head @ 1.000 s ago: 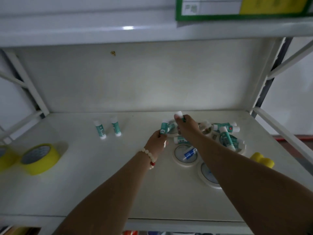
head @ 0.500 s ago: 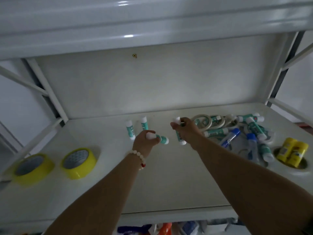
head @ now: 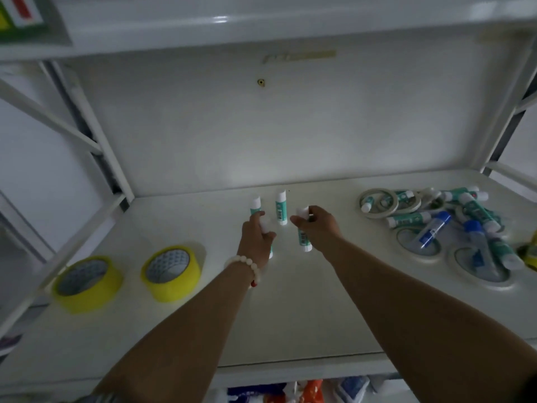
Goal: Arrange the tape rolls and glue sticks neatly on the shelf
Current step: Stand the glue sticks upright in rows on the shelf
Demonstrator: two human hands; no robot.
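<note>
Nearest on the shelf (head: 290, 315), two yellow tape rolls (head: 171, 271) stand at the left. Further in, the left hand (head: 257, 242) has its grip clamped on a glue stick (head: 266, 226), and the right hand (head: 318, 228) is closed on another glue stick (head: 303, 238), its base just at the shelf. Behind them two placed glue sticks (head: 281, 207) stand upright, near each other. At the far right lies the heap of sticks and white tape rolls (head: 436, 225). The sticks look light, stiff and smooth, so they likely tip easily; holding the barrel near the cap suits setting them upright. Compared with half a second ago, both hands have moved left to the standing pair.
</note>
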